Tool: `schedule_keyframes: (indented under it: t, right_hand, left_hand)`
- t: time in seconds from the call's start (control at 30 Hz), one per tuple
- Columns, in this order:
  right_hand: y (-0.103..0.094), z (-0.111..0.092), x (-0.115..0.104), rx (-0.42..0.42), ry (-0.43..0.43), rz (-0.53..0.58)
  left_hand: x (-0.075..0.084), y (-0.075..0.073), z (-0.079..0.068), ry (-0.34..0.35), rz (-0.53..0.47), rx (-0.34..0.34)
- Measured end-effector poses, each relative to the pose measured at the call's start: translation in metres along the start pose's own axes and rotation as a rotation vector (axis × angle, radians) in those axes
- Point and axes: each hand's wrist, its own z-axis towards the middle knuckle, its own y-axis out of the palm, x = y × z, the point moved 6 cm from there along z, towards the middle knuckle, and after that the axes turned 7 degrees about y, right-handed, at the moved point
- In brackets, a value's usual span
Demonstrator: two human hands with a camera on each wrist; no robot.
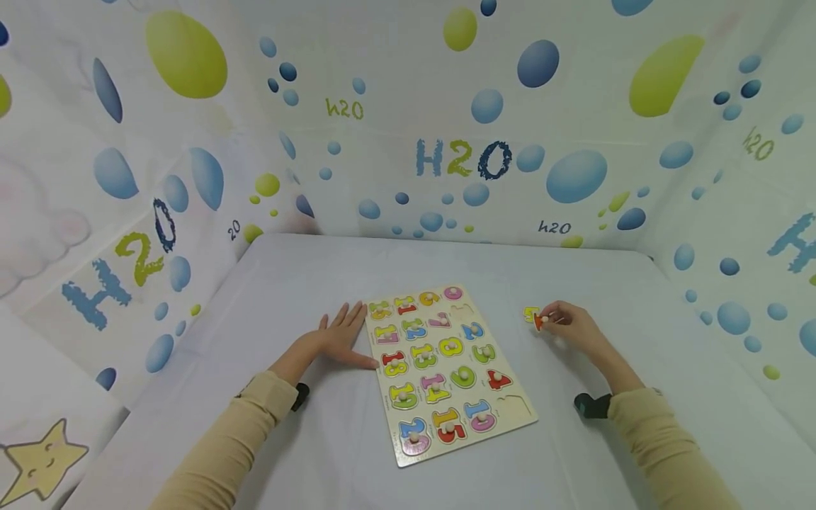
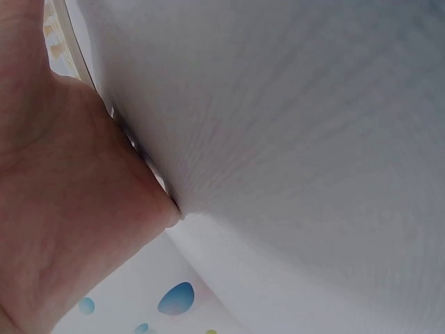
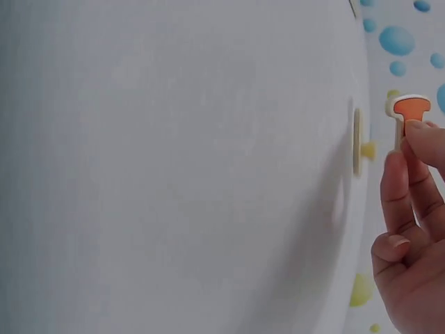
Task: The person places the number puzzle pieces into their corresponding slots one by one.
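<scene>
My right hand [image 1: 571, 327] pinches an orange number puzzle piece [image 3: 411, 109] between thumb and fingers, held up off the white table. A yellow number 5 piece [image 1: 530, 314] with a small knob lies on the table just beyond those fingertips. My left hand [image 1: 340, 338] rests with fingers spread at the left side of a wooden number puzzle board [image 1: 512, 429], its thumb at the board's edge. Colourful knobbed number pieces sit in the board. Two recesses along its right side, one near the top and one at the bottom, show plain wood.
The board lies slightly turned on a white-covered table [image 1: 306, 276]. White curtains [image 1: 395, 85] with blue and green drops stand behind and at both sides. A yellow star [image 1: 43, 459] is printed on the cloth at the lower left.
</scene>
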Motion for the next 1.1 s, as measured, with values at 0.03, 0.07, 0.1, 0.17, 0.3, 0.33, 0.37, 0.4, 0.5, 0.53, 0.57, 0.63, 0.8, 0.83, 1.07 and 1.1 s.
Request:
schedule_keyframes:
  t: [0.03,0.07,0.1,0.17,0.3,0.33,0.37,0.4,0.5,0.53,0.57,0.63,0.8,0.83,1.07,1.1]
  right_hand:
    - [0.002,0.000,-0.006,0.004,-0.028,-0.007]
    - [0.005,0.000,-0.012,0.010,-0.050,-0.005]
    - [0.007,-0.001,-0.018,0.012,-0.073,-0.004]
    - [0.012,-0.002,-0.029,0.019,-0.118,-0.002]
    - [0.024,-0.001,-0.053,0.019,-0.164,-0.007]
    - [0.028,0.000,-0.058,0.014,-0.164,-0.010]
    - [0.031,0.001,-0.062,0.004,-0.164,-0.018]
    - [0.035,0.003,-0.066,0.001,-0.160,-0.025]
    - [0.046,0.012,-0.073,-0.020,-0.123,-0.046]
    - [0.050,0.016,-0.074,-0.026,-0.109,-0.047]
    - [0.054,0.019,-0.076,-0.033,-0.097,-0.049]
    - [0.061,0.026,-0.077,-0.052,-0.065,-0.041]
    - [0.079,0.041,-0.081,-0.107,-0.015,0.000]
    - [0.083,0.044,-0.081,-0.119,-0.002,0.001]
    - [0.103,0.055,-0.088,-0.126,0.058,-0.084]
    - [0.104,0.056,-0.089,-0.124,0.051,-0.100]
  left_hand:
    - [-0.001,0.000,0.000,0.001,0.000,0.002]
    - [-0.002,0.001,0.001,-0.001,0.006,0.000]
    - [-0.002,0.001,0.001,-0.001,0.000,0.005]
    - [-0.003,0.002,0.003,0.000,-0.001,0.006]
    - [-0.003,0.001,0.003,0.005,-0.005,0.008]
    - [-0.003,0.001,0.003,0.004,-0.002,0.005]
    - [-0.003,0.001,0.003,0.004,0.000,0.004]
    - [-0.003,0.000,0.003,0.002,0.005,0.003]
    - [-0.002,-0.001,0.001,-0.004,-0.001,0.002]
    - [-0.002,-0.001,0.001,-0.005,-0.002,-0.001]
    - [-0.002,-0.001,0.001,-0.008,0.000,-0.005]
    - [-0.001,-0.001,0.001,-0.004,-0.016,-0.004]
    - [-0.007,0.004,0.006,-0.002,-0.012,0.007]
    - [-0.010,0.005,0.008,-0.004,-0.009,0.010]
    - [-0.009,0.006,0.006,-0.011,0.002,0.011]
    - [-0.008,0.005,0.005,-0.011,0.003,0.010]
